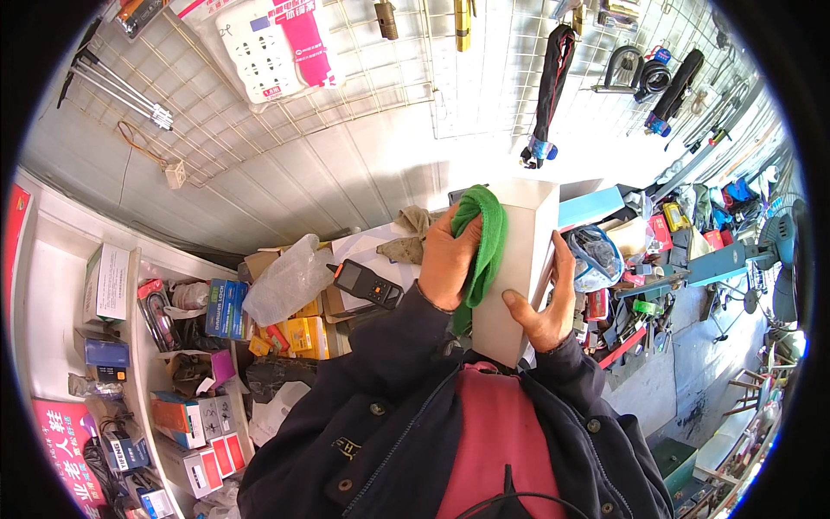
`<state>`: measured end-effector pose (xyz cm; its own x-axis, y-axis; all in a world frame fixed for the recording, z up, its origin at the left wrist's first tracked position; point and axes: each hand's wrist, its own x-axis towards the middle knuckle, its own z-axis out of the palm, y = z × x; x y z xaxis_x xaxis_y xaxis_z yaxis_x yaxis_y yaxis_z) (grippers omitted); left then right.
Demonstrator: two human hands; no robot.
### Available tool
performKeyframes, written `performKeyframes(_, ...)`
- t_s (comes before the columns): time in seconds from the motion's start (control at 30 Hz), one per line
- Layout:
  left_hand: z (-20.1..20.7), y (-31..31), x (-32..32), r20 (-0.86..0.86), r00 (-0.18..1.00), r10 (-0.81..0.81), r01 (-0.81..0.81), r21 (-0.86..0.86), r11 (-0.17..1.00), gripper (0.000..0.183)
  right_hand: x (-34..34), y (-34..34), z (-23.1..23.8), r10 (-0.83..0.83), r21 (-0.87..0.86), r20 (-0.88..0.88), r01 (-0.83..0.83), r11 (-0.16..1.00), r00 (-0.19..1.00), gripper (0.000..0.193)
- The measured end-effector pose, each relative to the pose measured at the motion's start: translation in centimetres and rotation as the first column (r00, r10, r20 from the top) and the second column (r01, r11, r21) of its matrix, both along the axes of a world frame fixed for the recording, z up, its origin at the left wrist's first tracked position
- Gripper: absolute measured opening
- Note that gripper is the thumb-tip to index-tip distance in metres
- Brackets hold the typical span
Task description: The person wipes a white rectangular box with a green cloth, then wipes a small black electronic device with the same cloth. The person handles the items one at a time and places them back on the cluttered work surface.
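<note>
A long white box (500, 307), perhaps cardboard, stands tilted in front of my chest. My left hand (451, 259) is closed on a green cloth (488, 238), which is pressed against the box's left side and hangs down along it. On the other side, my right hand (550, 310) grips the box, with the thumb on its near face and the fingers around the right edge. To the left of my left hand lies a black handheld device (367, 284) with a small screen and orange marks. The box's underside is hidden.
Wire grid panels (372, 69) on the wall carry a packaged power strip (259, 52), locks and cables. Shelves (134, 346) with boxes stand at left. Behind the device lies a clear plastic bag (290, 281). A blue fan (778, 229) and piled goods (605, 259) are at right.
</note>
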<state>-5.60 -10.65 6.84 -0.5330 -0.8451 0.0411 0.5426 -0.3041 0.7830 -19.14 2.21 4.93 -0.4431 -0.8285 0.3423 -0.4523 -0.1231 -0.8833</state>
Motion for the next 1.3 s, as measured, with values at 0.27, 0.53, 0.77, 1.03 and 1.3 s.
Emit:
performKeyframes(0.27, -0.8, -2.6, 1.8, -0.195, 0.981, 0.003, 0.000, 0.011, 1.000, 0.021, -2.6, -0.6, -1.7, 0.170, -0.161, 0.631, -0.087, 0.983, 0.757, 0.099)
performKeyframes(0.53, -0.8, -2.6, 0.4, 0.045, 0.999, -0.029, 0.033, -0.093, 0.995, 0.038, -4.4, 0.3, -3.4, 0.141, -0.039, 0.865, -0.216, 0.976, 0.482, 0.072)
performKeyframes(0.77, -0.5, 0.9, -0.1, 0.346, 0.899, 0.267, 0.144, -0.811, 0.567, 0.067, -4.9, -0.6, -3.8, 0.026, -0.074, 0.889, 0.088, 0.993, 0.458, 0.063)
performKeyframes(1.03, 0.6, 4.2, 1.1, 0.412, 0.892, 0.184, 0.341, -0.883, 0.322, 0.069, -7.9, 0.7, -3.7, 0.203, -0.227, 0.869, -0.002, 0.974, 0.452, 0.061)
performKeyframes(1.3, 3.2, -1.0, -3.6, 0.263, 0.918, 0.296, 0.147, -0.921, 0.362, 0.059, -7.2, 0.3, -5.1, 0.379, -0.336, 0.834, -0.177, 0.925, 0.402, 0.059)
